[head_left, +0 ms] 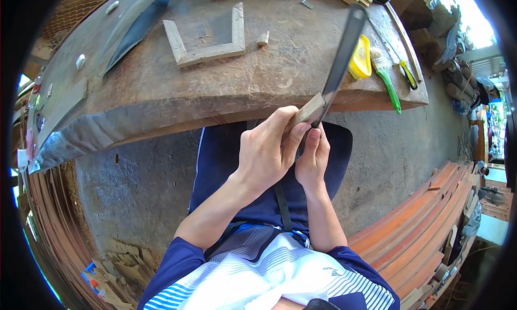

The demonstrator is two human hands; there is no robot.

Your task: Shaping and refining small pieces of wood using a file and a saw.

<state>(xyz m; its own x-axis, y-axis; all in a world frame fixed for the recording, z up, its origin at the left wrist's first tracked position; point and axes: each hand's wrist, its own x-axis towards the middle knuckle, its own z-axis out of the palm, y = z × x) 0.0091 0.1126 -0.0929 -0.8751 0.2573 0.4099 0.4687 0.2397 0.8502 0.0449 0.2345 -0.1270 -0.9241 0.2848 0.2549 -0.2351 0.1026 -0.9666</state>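
A worn wooden workbench (258, 81) is curving across the space in front of me, with a grey concrete floor (140, 202) showing beneath it. At the far left, long brown boards (59, 213) are lying below the bench's end. Farther right, on the benchtop, a curled dark sheet (137, 33) is lying, and beside it a three-sided wooden frame (211, 54) is resting with its open side facing away from me. A small wooden offcut (263, 39) is sitting just right of the frame. Nearer to me, in front of the bench edge, my left hand (267, 148) is closing firmly around a short wooden piece (308, 112), thumb on the near side, and the wood's cut end is sticking out up and to the right. Close beside it, my right hand (312, 162) is curling around the dark handle end of a long flat metal tool (342, 54), its thumb pressing along the grip. The tool is slanting up past the wood's end; I cannot tell whether the two are touching. Beyond it, a yellow brush (361, 57), a green-handled paintbrush (386, 83) and a yellow-and-black handled tool (408, 75) are lying toward the bench's right end. Reddish planks (420, 213) are stretching along the floor at right.
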